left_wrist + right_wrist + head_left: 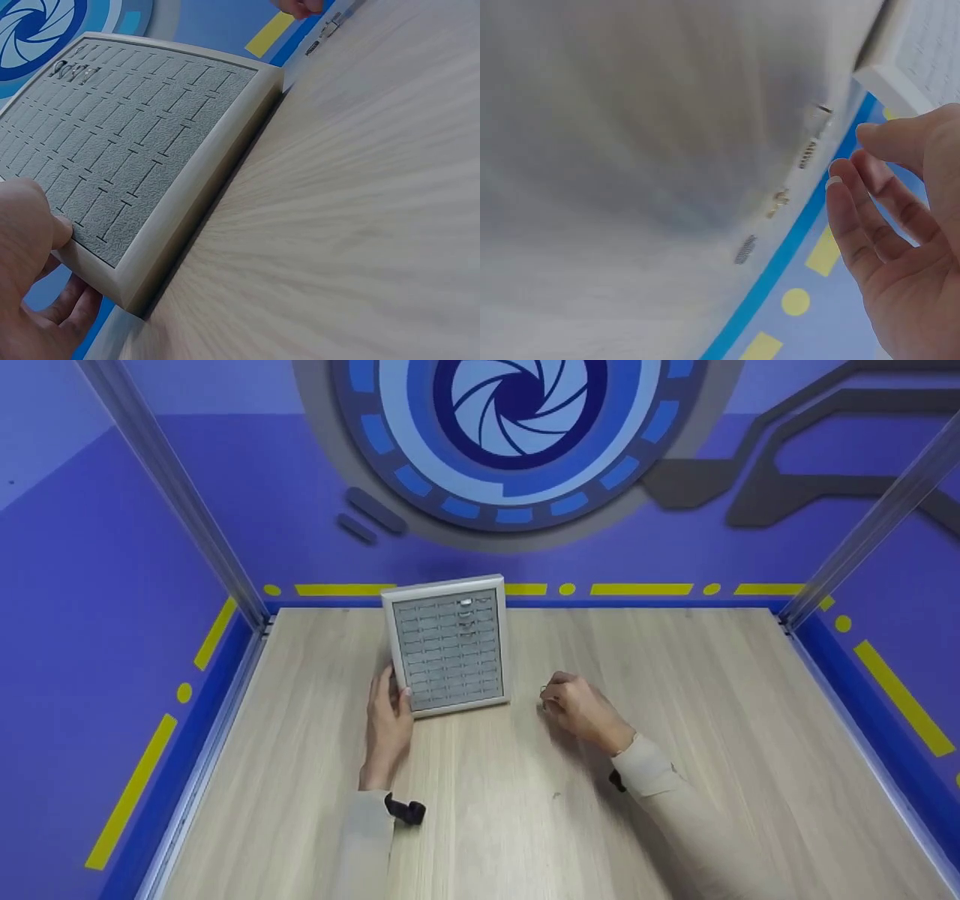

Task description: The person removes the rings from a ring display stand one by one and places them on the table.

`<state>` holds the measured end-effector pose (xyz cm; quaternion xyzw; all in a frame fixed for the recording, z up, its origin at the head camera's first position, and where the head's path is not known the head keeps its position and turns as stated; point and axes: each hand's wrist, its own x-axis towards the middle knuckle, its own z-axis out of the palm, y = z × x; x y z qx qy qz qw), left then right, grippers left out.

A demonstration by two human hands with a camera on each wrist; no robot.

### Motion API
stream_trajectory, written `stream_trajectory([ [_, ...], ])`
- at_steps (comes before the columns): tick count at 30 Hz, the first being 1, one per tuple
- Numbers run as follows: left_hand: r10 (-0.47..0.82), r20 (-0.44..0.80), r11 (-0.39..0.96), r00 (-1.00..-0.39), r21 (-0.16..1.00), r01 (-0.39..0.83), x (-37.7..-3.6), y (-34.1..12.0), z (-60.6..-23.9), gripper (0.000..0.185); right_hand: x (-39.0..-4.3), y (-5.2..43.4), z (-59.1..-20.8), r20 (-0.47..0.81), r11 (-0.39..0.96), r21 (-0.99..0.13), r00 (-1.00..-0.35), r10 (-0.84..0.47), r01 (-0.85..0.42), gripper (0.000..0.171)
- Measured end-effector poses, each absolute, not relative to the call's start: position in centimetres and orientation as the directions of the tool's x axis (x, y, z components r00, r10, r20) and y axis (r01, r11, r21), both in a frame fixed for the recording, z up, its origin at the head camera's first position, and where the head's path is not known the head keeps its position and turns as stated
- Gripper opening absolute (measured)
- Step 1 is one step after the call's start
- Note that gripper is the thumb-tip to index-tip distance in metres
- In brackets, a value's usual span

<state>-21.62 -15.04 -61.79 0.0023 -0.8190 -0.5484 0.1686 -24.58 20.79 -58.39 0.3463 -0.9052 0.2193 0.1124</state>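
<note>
My left hand (388, 727) grips the lower left side of a ring display tray (450, 712), thumb on the front and fingers behind. The tray is propped up at a tilt, a pale frame around a grey slotted pad (142, 127). Several rings (466, 615) sit in slots near its top right. To the right of the tray, my right hand (577, 705) is low over the table, fingers bent. In the right wrist view its thumb and fingertips (840, 199) are apart, with nothing visible between them. Several small metallic rings (778, 202) lie in a row close by.
The wood-grain table (480, 825) is bounded by blue printed panels (247, 525) at the back and sides. Metal posts (187, 502) stand at the back corners. Black wrist straps (405, 810) show at my sleeves.
</note>
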Motion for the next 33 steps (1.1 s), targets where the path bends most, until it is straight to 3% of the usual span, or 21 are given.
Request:
stream_trajectory([
  [11,-0.185,0.304,0.412,-0.935,0.888,0.207,-21.6,-15.2,-62.0,0.055,-25.8,18.5,-55.7,0.375,0.659,-0.405,-0.772,-0.512,-0.634,0.013],
  [33,-0.186,0.307,0.401,-0.933,0.891,0.213,-21.5,-15.0,-62.1,0.057,-28.6,13.9,-51.7,0.615,0.584,-0.37,-0.662,-0.429,-0.723,0.01],
])
